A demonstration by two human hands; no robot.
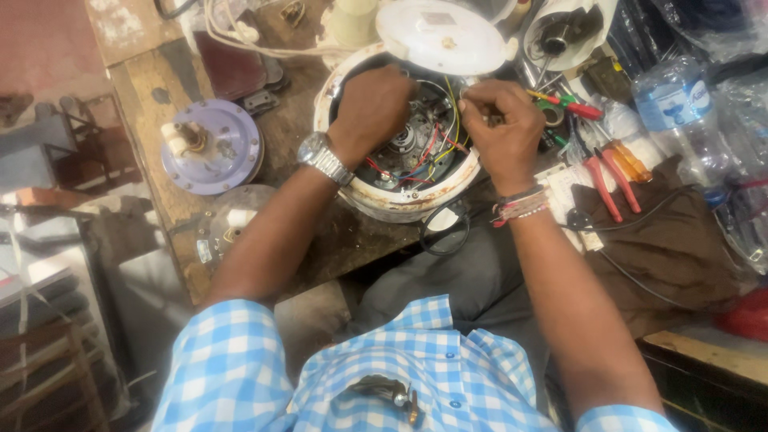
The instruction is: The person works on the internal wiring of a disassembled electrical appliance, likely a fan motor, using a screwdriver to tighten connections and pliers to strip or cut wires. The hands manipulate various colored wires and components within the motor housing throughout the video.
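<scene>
Appliance shell (384, 200), round, white and rust-stained, lies open on the wooden counter (168, 88) at its near edge, just in front of the person's lap, with its wiring (432, 152) of red, yellow, blue and black strands exposed inside. The left hand (372, 108) reaches down into the shell's left half; its grip is curled tight, but what the fingers hold is hidden behind the knuckles. A metal wristwatch (324, 158) sits on that wrist. The right hand (500, 128) hovers over the shell's right rim, its grip pinched narrow on the thin wires at the fingertips, and thread bracelets (522, 204) circle that wrist.

A white round lid (440, 36) rests just beyond the shell, touching its far rim. Toward the counter's left edge lies a purple disc (212, 148) with a small fitting in its middle, and a clear round cover (232, 220) lies near it, closer to the near edge. To the right of the shell, red-handled pliers (604, 180) and an orange-handled screwdriver (628, 160) lie on a brown cloth (672, 240), with a plastic bottle (676, 108) farther right.
</scene>
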